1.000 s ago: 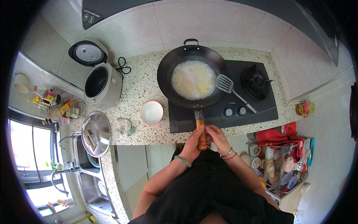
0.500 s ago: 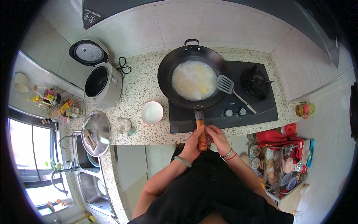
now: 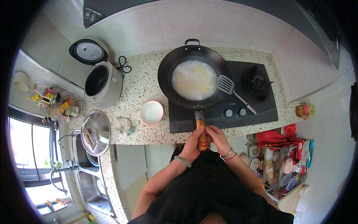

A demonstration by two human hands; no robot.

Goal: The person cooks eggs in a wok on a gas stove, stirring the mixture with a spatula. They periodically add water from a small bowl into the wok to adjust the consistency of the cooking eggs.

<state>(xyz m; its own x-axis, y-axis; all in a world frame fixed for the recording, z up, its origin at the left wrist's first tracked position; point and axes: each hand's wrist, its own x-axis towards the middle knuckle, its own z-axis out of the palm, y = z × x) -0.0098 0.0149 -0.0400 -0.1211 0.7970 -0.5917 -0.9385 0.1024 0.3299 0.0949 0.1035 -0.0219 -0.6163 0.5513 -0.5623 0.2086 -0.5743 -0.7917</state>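
Note:
A black wok (image 3: 194, 80) sits on the left burner of the black gas hob (image 3: 227, 112), with a pale, cooking egg mixture (image 3: 194, 79) spread across its bottom. Its wooden handle (image 3: 201, 130) points toward me. My left hand (image 3: 194, 140) and my right hand (image 3: 216, 137) both grip that handle from either side. A metal slotted spatula (image 3: 227, 85) rests on the wok's right rim, its handle lying over the hob knobs.
A white bowl (image 3: 152, 112) stands on the speckled counter left of the hob. An open rice cooker (image 3: 99, 80) is further left, a steel lid (image 3: 96, 132) over the sink (image 3: 87, 175), a cluttered rack (image 3: 279, 164) at lower right.

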